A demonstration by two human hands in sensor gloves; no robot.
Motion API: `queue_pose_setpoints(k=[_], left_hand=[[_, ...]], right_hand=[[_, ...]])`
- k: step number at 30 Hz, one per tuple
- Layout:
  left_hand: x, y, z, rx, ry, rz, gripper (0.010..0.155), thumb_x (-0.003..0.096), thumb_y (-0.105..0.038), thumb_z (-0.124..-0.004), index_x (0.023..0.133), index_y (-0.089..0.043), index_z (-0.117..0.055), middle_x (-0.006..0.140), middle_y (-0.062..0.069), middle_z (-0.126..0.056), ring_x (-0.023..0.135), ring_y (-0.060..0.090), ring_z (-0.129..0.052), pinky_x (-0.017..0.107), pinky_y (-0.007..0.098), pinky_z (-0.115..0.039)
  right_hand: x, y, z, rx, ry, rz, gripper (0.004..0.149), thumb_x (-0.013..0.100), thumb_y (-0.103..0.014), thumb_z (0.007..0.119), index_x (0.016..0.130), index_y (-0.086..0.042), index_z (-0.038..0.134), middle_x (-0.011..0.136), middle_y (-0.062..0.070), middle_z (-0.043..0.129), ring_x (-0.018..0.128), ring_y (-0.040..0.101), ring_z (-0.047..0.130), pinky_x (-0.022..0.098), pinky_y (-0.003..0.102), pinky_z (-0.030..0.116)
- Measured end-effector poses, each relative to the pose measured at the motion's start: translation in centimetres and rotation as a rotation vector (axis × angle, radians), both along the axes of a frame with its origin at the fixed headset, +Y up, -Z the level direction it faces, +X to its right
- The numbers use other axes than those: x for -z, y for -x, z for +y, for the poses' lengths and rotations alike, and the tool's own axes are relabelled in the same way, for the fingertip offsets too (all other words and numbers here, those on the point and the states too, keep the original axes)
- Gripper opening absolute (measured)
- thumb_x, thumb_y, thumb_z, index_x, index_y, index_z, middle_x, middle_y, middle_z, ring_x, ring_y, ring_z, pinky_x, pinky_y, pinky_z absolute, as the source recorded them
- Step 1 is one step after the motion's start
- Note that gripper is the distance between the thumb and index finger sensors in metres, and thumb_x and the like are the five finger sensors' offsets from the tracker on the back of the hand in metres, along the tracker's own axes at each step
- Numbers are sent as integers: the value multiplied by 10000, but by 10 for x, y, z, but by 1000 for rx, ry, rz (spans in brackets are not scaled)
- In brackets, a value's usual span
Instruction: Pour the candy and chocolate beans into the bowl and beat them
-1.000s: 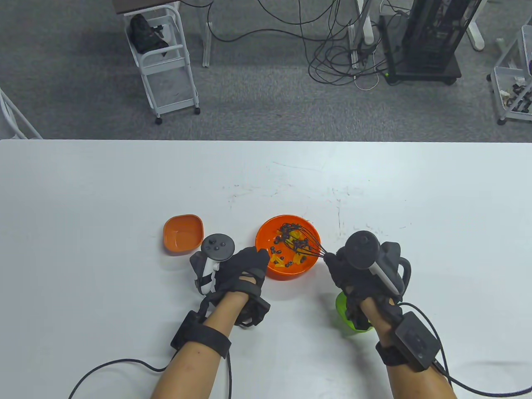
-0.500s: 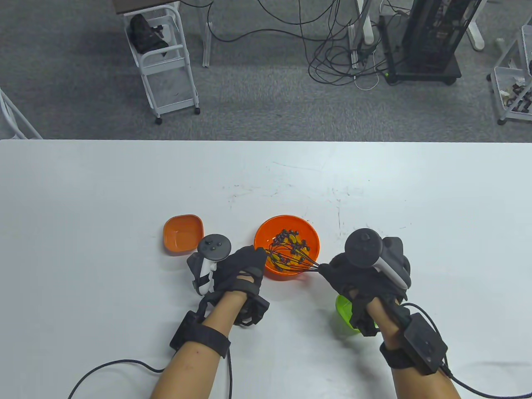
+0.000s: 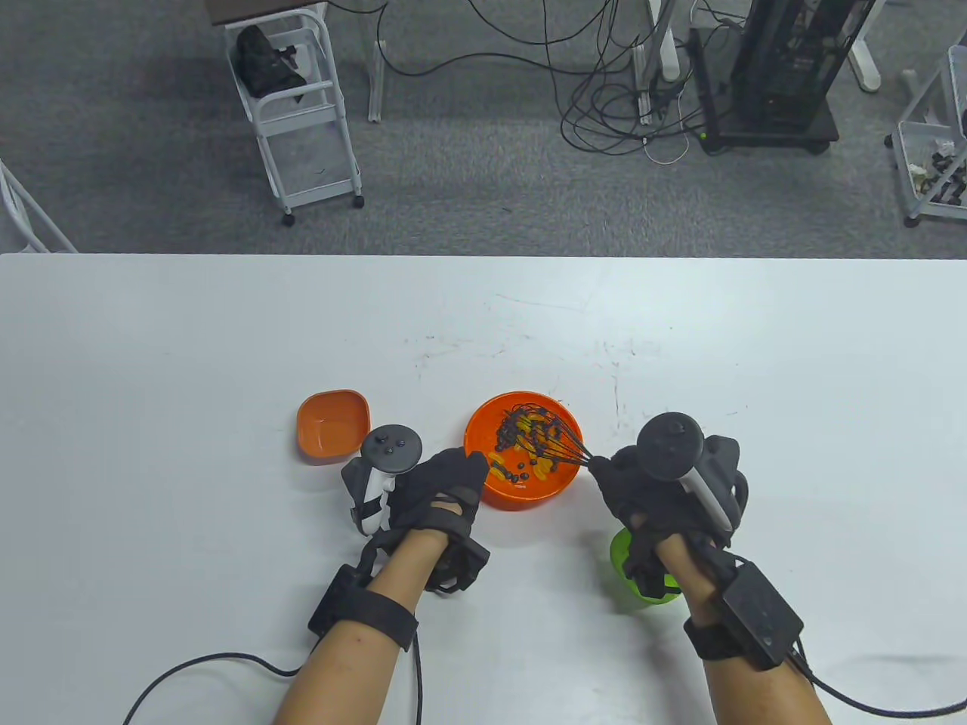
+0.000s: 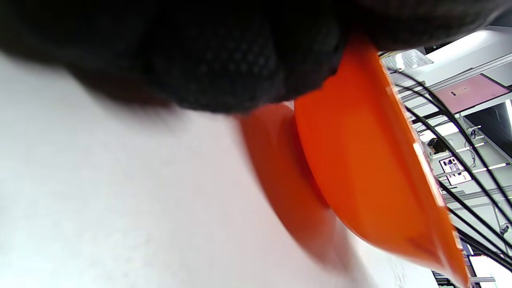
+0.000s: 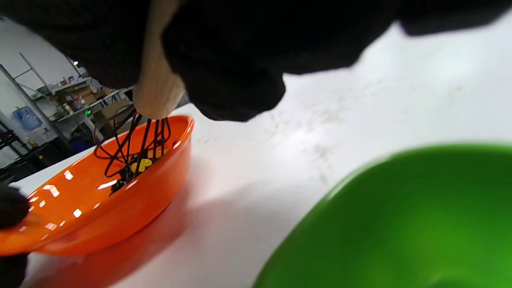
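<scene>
Whisk [image 3: 545,442] wires dip into the round orange bowl [image 3: 551,487] near the middle of the white table [image 3: 189,340], its black loops spread over the far half of the bowl among dark chocolate beans [image 3: 505,434] and yellow candy [image 3: 541,470]. The right hand [image 3: 650,491] grasps the whisk's wooden handle [image 5: 158,86], fingers curled round it just right of the bowl's rim. The left hand [image 3: 442,491] rests against the bowl's near-left rim; in the left wrist view its gloved fingers [image 4: 224,68] lie on the rim and upper wall of the bowl [image 4: 360,168], but whether they curl round the rim or only press on it cannot be told. A small orange dish [image 3: 332,424] sits left of the bowl, apart from it. A green bowl [image 3: 631,570] stands under the right wrist, near the table's front edge, and fills the lower right of the right wrist view [image 5: 400,224]
</scene>
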State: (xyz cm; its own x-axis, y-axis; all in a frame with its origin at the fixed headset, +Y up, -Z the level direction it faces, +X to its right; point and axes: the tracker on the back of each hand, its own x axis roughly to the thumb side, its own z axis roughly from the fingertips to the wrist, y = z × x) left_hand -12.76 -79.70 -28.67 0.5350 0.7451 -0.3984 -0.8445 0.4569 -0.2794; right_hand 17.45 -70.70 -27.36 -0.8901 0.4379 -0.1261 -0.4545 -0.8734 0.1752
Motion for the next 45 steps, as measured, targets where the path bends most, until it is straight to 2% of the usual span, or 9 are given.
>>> queue_pose_setpoints(k=[7, 12, 15, 20, 26, 31, 34, 40, 45], left_hand=[[0, 0, 0, -3, 3, 2, 472, 493, -645, -713, 668, -231, -856, 479, -79, -996, 256, 143, -1013, 182, 327, -911], [0, 1, 0, -5, 2, 8, 476, 492, -645, -705, 669, -229, -854, 481, -80, -995, 258, 142, -1014, 185, 325, -914], [0, 1, 0, -7, 0, 3, 478, 493, -646, -707, 666, -227, -858, 478, -74, -996, 257, 146, -1013, 186, 328, -912], [1, 1, 0, -6, -3, 0, 478, 494, -644, -711, 667, -224, -859, 479, -69, -997, 258, 151, -1012, 188, 331, -910], [1, 0, -1, 0, -4, -6, 476, 490, -640, -728, 662, -218, -863, 473, -62, -999, 251, 157, -1010, 182, 334, -906], [2, 2, -2, -21, 3, -4, 478, 494, -638, -716, 670, -216, -858, 481, -62, -998, 258, 156, -1013, 185, 336, -910], [2, 2, -2, -14, 0, -2, 477, 494, -641, -712, 669, -221, -858, 480, -69, -997, 259, 151, -1013, 185, 334, -910], [2, 4, -3, -32, 9, 19, 472, 494, -642, -709, 676, -231, -852, 484, -83, -995, 263, 138, -1016, 194, 322, -919], [1, 3, -2, -20, 8, 19, 478, 491, -644, -711, 671, -226, -859, 481, -75, -997, 260, 143, -1014, 191, 324, -916]], right_hand=[[1, 5, -2, 66, 91, 112, 578, 472, -568, 803, 785, -103, 943, 349, 32, 1028, -7, 179, 933, -8, 362, 873], [-4, -2, 20, -27, 69, 166, 569, 455, -577, 858, 765, -113, 968, 339, 37, 1037, -6, 196, 929, 0, 373, 866], [-7, -8, 29, -65, 26, 134, 562, 434, -577, 895, 752, -121, 983, 342, 45, 1043, 5, 212, 931, 14, 384, 865], [-7, -16, 33, -123, -20, 59, 562, 430, -577, 899, 750, -122, 982, 345, 45, 1042, 8, 213, 932, 17, 384, 866], [-3, -9, 17, -113, -51, -6, 579, 459, -576, 834, 759, -96, 957, 350, 28, 1027, 3, 185, 930, 6, 364, 870], [-1, 3, 2, -22, -34, 21, 588, 466, -571, 798, 760, -84, 945, 344, 25, 1021, -7, 174, 927, -7, 358, 870], [-2, 8, 0, 1, -17, 51, 586, 468, -569, 797, 763, -85, 944, 342, 27, 1021, -8, 177, 927, -9, 361, 869], [-9, 12, 16, -45, 22, 168, 577, 458, -579, 843, 763, -103, 958, 341, 33, 1028, -3, 193, 926, 2, 374, 864], [-10, -1, 31, -120, -11, 122, 555, 429, -576, 904, 754, -132, 983, 348, 44, 1043, 16, 218, 933, 25, 387, 866]])
